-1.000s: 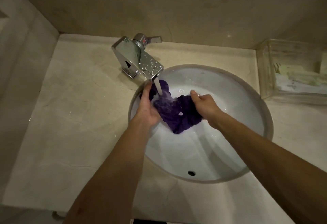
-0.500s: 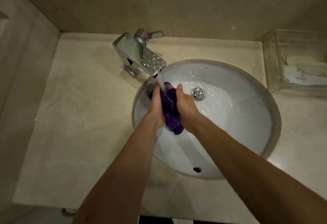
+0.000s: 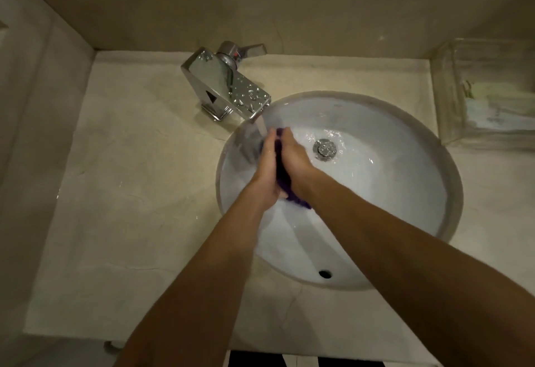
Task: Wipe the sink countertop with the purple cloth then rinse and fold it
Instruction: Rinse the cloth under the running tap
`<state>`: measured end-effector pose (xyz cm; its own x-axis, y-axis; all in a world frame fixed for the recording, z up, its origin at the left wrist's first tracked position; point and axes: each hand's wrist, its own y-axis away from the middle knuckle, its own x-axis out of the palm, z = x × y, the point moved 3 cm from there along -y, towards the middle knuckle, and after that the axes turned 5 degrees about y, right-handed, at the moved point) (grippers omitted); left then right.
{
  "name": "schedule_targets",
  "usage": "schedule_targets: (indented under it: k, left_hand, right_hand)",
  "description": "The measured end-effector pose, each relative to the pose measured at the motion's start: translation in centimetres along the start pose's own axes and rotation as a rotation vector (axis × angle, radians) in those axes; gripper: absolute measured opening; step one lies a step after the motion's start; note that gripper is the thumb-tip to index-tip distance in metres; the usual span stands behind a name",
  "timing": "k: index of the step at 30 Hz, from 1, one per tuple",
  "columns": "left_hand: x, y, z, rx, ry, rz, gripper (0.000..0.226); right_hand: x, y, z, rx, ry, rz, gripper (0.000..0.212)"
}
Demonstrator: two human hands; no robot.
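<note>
Pressing together palm to palm, the left hand [image 3: 267, 171] and right hand [image 3: 295, 161] squeeze the bunched purple cloth [image 3: 282, 177] between them inside the round white ceramic sink basin [image 3: 405, 192]. Water runs onto the fingertips from the angular chrome faucet [image 3: 228, 88] at 11 o'clock; the metal drain [image 3: 324, 149] sits at 2 o'clock

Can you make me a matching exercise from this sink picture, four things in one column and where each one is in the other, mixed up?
Things:
1. cloth
2. faucet
3. drain
4. clear box

Places:
A. counter, far right
B. squeezed between both hands
C. bottom of the basin, right of the hands
D. counter, left of the basin's back edge, water running

Pairs: 1-B, 2-D, 3-C, 4-A
</note>
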<state>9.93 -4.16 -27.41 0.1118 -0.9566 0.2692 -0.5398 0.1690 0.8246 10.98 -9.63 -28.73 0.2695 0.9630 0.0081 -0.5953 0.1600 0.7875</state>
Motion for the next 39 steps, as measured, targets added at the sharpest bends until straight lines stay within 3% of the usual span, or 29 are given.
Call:
schedule_targets:
  k: [3,6,11,13,16,18,23,25,28,32,36,39]
  left_hand:
    - [-0.9,-0.3,0.4,0.022,0.027,-0.021,0.068]
    - [-1.7,0.0,0.2,0.003,0.107,-0.046,0.064]
    - [-2.1,0.1,-0.5,0.048,0.071,-0.049,0.069]
    - [-2.0,0.1,-0.4,0.054,0.023,-0.055,0.067]
    - [-2.1,-0.1,0.0,0.033,0.002,-0.093,0.054]
    - [-1.8,0.2,0.7,0.009,-0.036,-0.093,0.049]
    - [0.3,1.1,2.4,-0.018,0.044,0.01,0.054]
    - [0.2,0.5,1.3,-0.001,0.13,-0.039,0.059]
    - [-0.2,0.2,0.1,0.013,0.059,-0.07,0.07]
    - [0.6,1.1,1.1,-0.026,-0.006,-0.004,0.066]
    - [-0.2,0.8,-0.3,-0.005,0.067,-0.05,0.064]
    - [-0.3,0.6,-0.1,-0.003,-0.06,0.002,0.06]
  right_hand:
    - [0.0,0.7,-1.9,-0.082,0.131,0.085,0.05]
    - [-2.4,-0.4,-1.4,-0.176,0.23,0.005,0.038]
    - [-3.6,-0.9,-0.8,-0.303,0.589,-0.127,0.07]
    - [-3.8,0.0,-0.3,-0.311,0.434,-0.124,0.069]
    - [-3.4,0.7,-0.7,-0.274,0.112,-0.046,0.051]
    - [-2.5,0.7,-1.5,-0.275,0.045,-0.002,0.049]
    - [-1.4,-1.7,-1.1,-0.035,-0.026,0.001,0.057]
    - [-0.8,-1.9,-2.3,-0.048,-0.071,0.031,0.051]
    - [-0.3,-0.7,-3.1,-0.068,-0.033,0.042,0.048]
    - [-0.8,-1.6,-0.5,-0.023,-0.047,0.002,0.05]
    - [0.3,-0.9,-2.2,-0.025,-0.003,0.011,0.05]
    - [0.4,-0.5,-1.3,-0.016,-0.057,0.031,0.055]
